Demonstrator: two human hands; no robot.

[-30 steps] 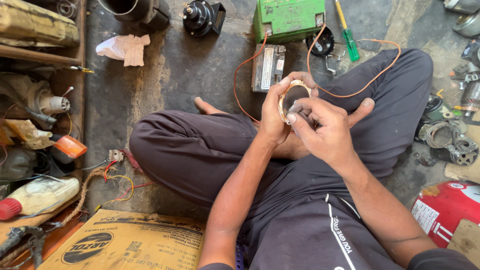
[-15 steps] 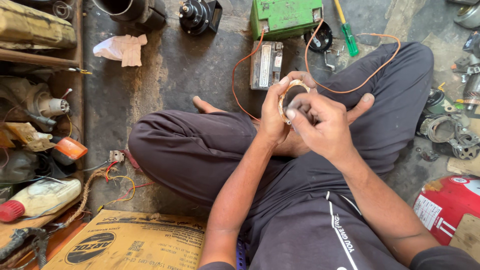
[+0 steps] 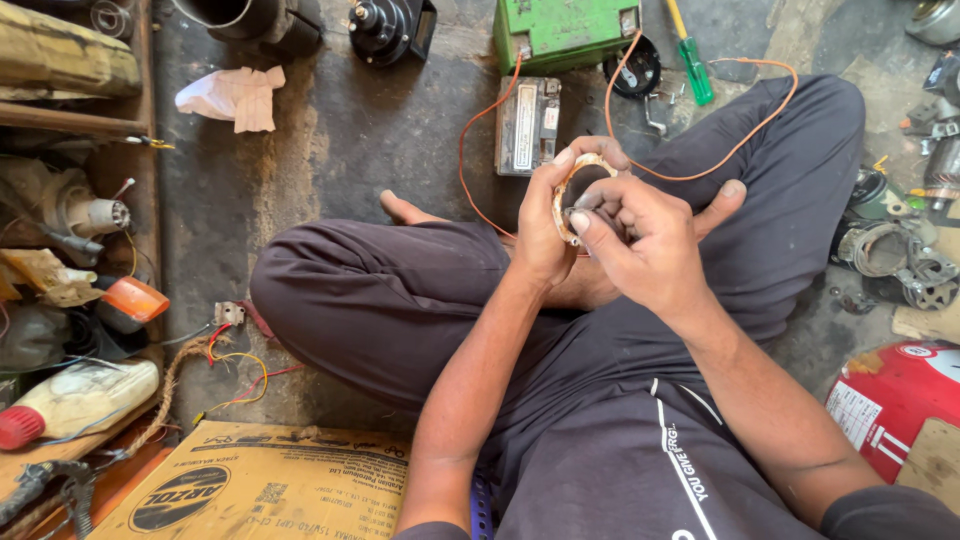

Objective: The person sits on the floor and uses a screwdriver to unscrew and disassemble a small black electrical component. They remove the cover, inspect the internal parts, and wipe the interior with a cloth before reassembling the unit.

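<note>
Pale ring [image 3: 566,195] between left hand [image 3: 545,235] and right hand [image 3: 650,240]; floor [image 3: 330,170] beyond.

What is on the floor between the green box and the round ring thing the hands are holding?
In the head view, a small grey rectangular battery lies between the green metal box and the pale round ring.
</note>
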